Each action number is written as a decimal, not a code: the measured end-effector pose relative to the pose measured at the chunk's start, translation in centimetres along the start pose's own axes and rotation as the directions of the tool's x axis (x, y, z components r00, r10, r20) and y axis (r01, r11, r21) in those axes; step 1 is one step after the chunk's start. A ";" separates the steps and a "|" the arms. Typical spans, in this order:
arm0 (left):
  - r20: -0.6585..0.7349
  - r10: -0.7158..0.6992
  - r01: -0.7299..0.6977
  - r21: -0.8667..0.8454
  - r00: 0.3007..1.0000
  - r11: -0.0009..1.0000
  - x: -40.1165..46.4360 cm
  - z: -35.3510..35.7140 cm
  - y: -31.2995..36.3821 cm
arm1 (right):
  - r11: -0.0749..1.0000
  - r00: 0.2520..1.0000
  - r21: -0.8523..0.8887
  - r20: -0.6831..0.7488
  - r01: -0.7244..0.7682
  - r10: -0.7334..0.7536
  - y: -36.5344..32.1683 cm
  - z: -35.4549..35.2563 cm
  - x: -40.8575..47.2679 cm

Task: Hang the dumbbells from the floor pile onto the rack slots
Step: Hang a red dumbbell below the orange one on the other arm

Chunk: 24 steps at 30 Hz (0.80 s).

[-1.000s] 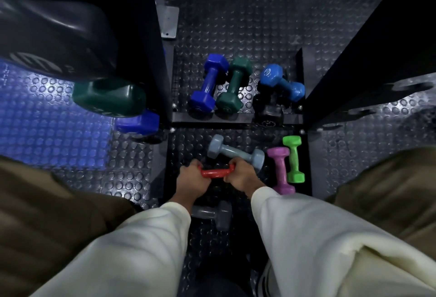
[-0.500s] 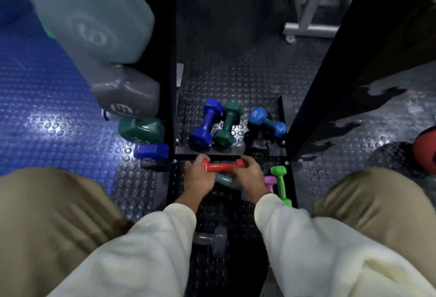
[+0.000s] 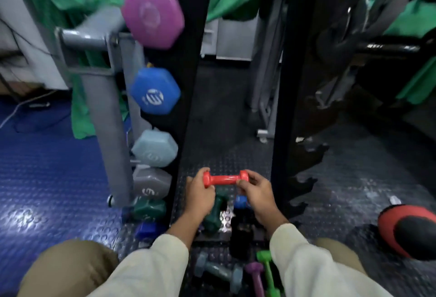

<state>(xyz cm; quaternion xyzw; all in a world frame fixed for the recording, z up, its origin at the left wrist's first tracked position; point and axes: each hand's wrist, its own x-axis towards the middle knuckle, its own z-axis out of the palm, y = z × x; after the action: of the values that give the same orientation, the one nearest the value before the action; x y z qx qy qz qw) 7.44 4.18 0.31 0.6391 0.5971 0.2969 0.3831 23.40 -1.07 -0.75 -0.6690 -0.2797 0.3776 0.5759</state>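
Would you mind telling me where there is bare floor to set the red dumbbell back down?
Bare studded floor lies ahead of the red dumbbell, between the rack's two black uprights. Below the hands it is crowded: green dumbbell, grey dumbbell, purple and lime ones.

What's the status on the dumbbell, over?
Left hand and right hand grip small red dumbbell, held level between black rack uprights. Nothing blocking.

Dumbbell (image 3: 225, 178) held level between rack uprights (image 3: 188, 84), above floor pile (image 3: 218, 270); hung dumbbells (image 3: 154, 153) stacked along left upright; ball (image 3: 409, 232) right.
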 end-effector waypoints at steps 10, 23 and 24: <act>-0.309 0.239 -0.279 -0.091 0.920 0.956 -3.6 -5.0 13.2 | 0.924 0.969 0.290 -0.062 0.248 -0.241 -13.9 -2.2 -7.4; -0.439 0.400 -0.558 -0.330 0.805 0.761 -5.8 -10.8 25.4 | 0.798 0.851 0.384 0.055 0.464 -0.522 -30.4 -8.3 -14.5; -0.453 0.414 -0.583 -0.343 0.789 0.736 -6.0 -11.4 26.4 | 0.782 0.841 0.413 0.065 0.468 -0.537 -31.5 -8.7 -15.0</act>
<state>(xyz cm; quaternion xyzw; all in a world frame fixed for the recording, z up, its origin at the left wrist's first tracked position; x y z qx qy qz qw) 11.42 -0.02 29.13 0.6030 0.3686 0.6320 0.3178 24.11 -12.44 33.36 -0.4081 -0.4201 0.3150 0.7468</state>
